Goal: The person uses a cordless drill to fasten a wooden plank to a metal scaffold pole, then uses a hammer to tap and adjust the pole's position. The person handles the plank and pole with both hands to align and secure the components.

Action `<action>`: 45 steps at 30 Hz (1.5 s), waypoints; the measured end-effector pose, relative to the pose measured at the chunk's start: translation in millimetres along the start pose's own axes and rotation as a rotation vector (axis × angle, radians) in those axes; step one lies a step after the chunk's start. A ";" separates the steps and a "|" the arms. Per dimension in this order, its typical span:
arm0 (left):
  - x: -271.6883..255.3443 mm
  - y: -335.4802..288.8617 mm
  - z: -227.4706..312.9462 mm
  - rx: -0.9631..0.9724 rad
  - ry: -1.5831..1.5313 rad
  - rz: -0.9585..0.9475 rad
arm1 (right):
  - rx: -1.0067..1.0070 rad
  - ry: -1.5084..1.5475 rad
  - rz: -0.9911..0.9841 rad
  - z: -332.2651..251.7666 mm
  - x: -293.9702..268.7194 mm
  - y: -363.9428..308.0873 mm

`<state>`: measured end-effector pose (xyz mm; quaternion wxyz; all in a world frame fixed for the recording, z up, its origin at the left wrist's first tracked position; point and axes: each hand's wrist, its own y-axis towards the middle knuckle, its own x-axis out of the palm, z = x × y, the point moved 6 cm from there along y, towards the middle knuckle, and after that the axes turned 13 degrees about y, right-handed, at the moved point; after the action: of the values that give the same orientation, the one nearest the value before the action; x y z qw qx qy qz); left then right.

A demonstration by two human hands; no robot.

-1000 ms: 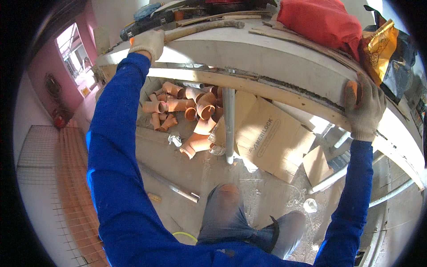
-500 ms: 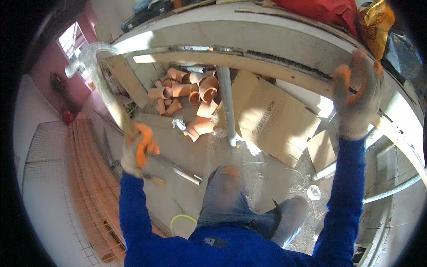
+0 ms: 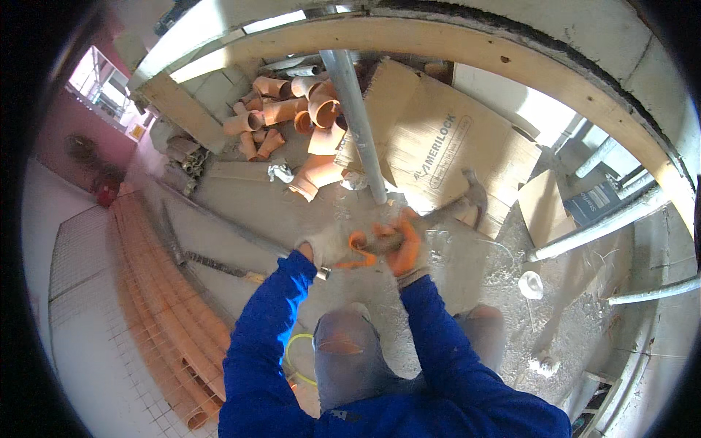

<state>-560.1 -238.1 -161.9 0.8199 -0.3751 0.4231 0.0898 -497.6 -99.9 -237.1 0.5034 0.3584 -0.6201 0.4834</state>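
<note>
1. We have both gloved hands near the middle of the view, close together over the floor, the gloves pale with orange fingers and somewhat blurred.
2. Our right hand (image 3: 406, 247), just right of centre toward 4 o'clock, is closed around the handle of a hammer (image 3: 447, 209).
3. The hammer's curved metal head lies toward 3 o'clock from centre, in front of the lower edge of a cardboard sheet (image 3: 445, 139) at 2 o'clock.
4. Our left hand (image 3: 330, 247), just off centre toward 8 o'clock, has its fingers bent toward the right hand; we cannot tell whether it touches the handle's end.
5. Beside that left wrist we see the near end of a grey pipe (image 3: 241, 229), which runs along the floor toward 10 o'clock.
6. At 12 o'clock a metal post (image 3: 358, 131) stands beneath a curved-looking timber beam (image 3: 409, 36) that spans our view from 10 to 3 o'clock.
7. At 11 o'clock we have a heap of orange pipe fittings (image 3: 282, 111).
8. At 8 o'clock long orange pipes (image 3: 157, 292) lie beside wire mesh (image 3: 80, 292).
9. Our jeans-clad knees (image 3: 343, 354) are near 6 o'clock, with a white cup-like thing (image 3: 531, 285) toward 4 o'clock.
</note>
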 end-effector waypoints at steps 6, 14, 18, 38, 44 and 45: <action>-209.5 63.6 -24.7 -0.023 -0.066 1.235 | -0.423 0.135 0.484 -111.4 -189.8 2.2; -232.5 124.3 -34.5 0.270 -0.935 1.317 | -0.845 0.191 0.584 -85.4 -179.3 33.4; -239.3 124.5 -47.2 0.201 -0.703 1.251 | 0.247 -0.153 0.447 90.3 -133.1 122.2; -244.6 135.5 -69.8 0.127 -0.517 1.304 | 0.123 -0.212 0.543 79.3 -158.2 81.9; -238.3 134.3 -60.3 0.190 -0.692 1.216 | -0.355 0.151 0.621 -28.7 -197.2 73.8; -237.8 136.4 -61.9 0.201 -0.737 1.187 | -0.480 0.264 0.639 -28.1 -199.2 72.5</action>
<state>-811.1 -144.6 -76.7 0.7529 0.0515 0.2573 0.6036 -510.2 -61.3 -447.1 0.4724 -0.0444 -0.7252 0.4989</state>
